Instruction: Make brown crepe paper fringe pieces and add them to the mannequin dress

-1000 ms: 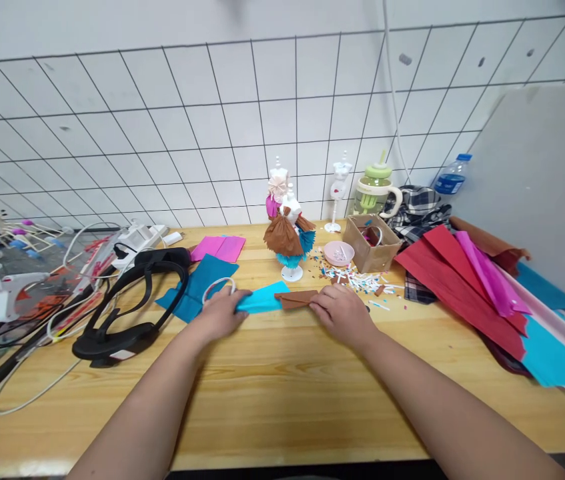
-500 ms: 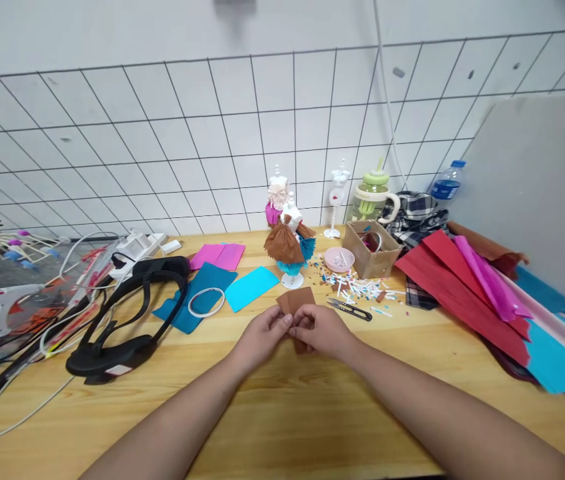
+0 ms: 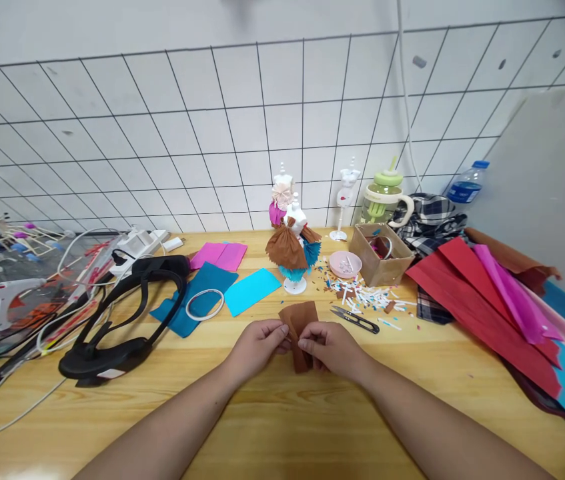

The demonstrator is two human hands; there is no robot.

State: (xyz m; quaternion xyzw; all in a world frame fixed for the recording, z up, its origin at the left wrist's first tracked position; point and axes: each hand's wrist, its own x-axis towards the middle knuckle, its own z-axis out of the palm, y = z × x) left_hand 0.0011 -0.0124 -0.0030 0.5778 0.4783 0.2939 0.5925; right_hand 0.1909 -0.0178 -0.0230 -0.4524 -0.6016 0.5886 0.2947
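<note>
A folded piece of brown crepe paper (image 3: 300,319) is pinched between my two hands, just above the wooden table. My left hand (image 3: 263,341) grips its left edge with thumb and fingers. On the other side my right hand (image 3: 333,347) holds the right edge, its fingertips partly behind the paper. Beyond the hands stands a small white mannequin (image 3: 296,217) wearing a brown and blue pleated paper skirt (image 3: 286,247). Thread snips (image 3: 357,320) lie right of my right hand. A bright blue paper sheet (image 3: 252,292) lies behind my left hand.
Paper scraps (image 3: 362,293), a pink dish (image 3: 345,265) and a cardboard box (image 3: 381,257) are at centre right. Coloured paper sheets (image 3: 482,307) cover the right side. A black headset strap (image 3: 112,357), white ring (image 3: 205,305) and glue gun (image 3: 5,300) lie left.
My hands have moved slightly apart, and the brown paper between them is more exposed. The camera view has shifted a little.
</note>
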